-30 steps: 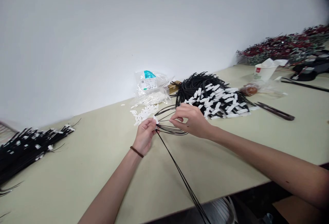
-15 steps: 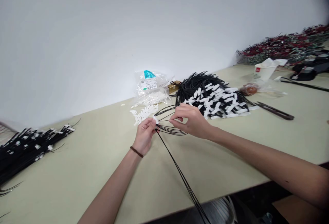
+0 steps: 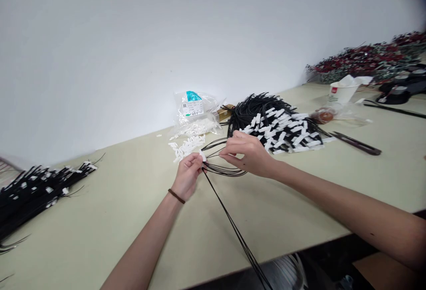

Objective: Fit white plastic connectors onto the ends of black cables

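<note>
My left hand (image 3: 189,172), a brown band at its wrist, is closed on a small white connector (image 3: 203,156) between thumb and fingers. Thin black wires (image 3: 224,169) fan out from the connector to the right, and several more hang down over the table's front edge. To the right, my right hand (image 3: 244,151) pinches one thin black wire (image 3: 214,153) with thumb and forefinger. Behind both hands lie loose white connectors (image 3: 188,147). A big heap of black wires with white connectors (image 3: 278,125) spreads just beyond my right hand.
A clear plastic bag (image 3: 196,114) with white parts stands near the wall, beside a small brown box (image 3: 225,112). Black tweezers (image 3: 356,143), a paper cup (image 3: 342,92) and red-and-grey wire bundles (image 3: 362,61) are at right. More black wires (image 3: 43,192) lie at left on the table (image 3: 140,219).
The hands have barely moved. My right thumb and forefinger have drawn closer together on the wire, and the wire loops bulge slightly further right.
</note>
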The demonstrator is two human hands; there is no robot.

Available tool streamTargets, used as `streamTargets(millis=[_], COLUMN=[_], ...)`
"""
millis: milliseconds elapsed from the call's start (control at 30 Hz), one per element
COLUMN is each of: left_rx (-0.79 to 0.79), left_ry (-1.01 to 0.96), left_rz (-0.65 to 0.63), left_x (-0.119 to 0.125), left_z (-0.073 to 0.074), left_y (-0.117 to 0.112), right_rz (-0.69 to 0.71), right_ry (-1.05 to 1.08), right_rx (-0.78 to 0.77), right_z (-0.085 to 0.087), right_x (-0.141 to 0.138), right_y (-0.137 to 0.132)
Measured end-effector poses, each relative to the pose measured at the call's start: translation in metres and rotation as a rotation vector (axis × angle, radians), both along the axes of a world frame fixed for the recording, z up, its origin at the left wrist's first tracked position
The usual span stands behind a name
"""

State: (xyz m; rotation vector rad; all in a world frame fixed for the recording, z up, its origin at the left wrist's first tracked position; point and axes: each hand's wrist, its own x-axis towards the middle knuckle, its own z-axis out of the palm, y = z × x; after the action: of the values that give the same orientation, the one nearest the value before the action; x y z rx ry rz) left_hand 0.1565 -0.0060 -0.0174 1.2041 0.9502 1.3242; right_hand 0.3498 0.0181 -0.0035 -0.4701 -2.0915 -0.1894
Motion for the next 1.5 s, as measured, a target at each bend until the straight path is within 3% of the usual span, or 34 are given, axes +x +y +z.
streamTargets(millis=[533, 733, 1067, 1233, 1500], left_rx=[-0.05, -0.042, -0.122, -0.146, -0.19], left_ry=[0.025, -0.01, -0.15, -0.197, -0.286], left_rz=[-0.12, -0.07, 0.001, -0.006, -0.002], left_x=[0.005, 0.007, 0.008, 0.009, 0.011], left_z=[0.003, 0.003, 0.002, 0.0, 0.005], left_y=[-0.007, -0.007, -0.004, -0.005, -0.007], right_rz=[-0.034, -0.07, 0.019, 0.002, -0.085], right_ry=[0.022, 0.043, -0.147, -0.09, 0.017], right_rx=[0.104, 0.108, 0.332, 0.356, 0.408], right_z=[-0.008, -0.007, -0.024, -0.032, -0.03], right_x=[-0.01, -0.012, -0.025, -0.027, -0.029], right_y=[-0.011, -0.012, -0.014, -0.011, -0.016])
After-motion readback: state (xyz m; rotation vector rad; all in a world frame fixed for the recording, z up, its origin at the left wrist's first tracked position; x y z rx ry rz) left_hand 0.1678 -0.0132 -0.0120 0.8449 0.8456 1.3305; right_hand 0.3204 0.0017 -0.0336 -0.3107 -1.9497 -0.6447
